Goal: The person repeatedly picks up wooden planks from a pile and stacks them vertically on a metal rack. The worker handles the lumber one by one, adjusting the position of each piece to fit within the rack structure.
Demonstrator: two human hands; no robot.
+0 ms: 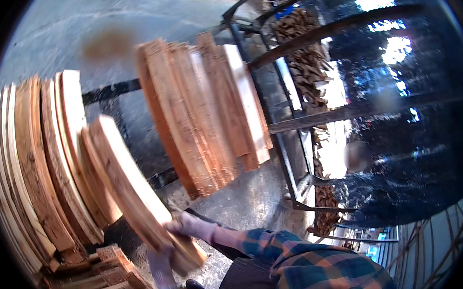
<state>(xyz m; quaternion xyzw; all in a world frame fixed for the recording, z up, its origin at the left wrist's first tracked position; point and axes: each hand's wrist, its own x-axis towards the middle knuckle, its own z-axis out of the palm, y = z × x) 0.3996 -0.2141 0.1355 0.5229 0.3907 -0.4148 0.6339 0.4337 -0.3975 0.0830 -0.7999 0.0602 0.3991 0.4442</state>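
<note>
A short, thick wooden board slants across the space between two rows of boards, its far end up beside the left row. My right hand, in a pale glove, is closed on the near part of the board from its right side. My left hand, also pale-gloved, grips the same board lower down at its left edge. Motion blurs both hands, and some fingers are hidden. The board may be two pieces held together; I cannot tell.
Upright boards stand packed at the left. Another row of boards rests on a dark metal frame. Cut wood pieces lie stacked at lower left. Beyond a black metal rack is a heap of wood offcuts.
</note>
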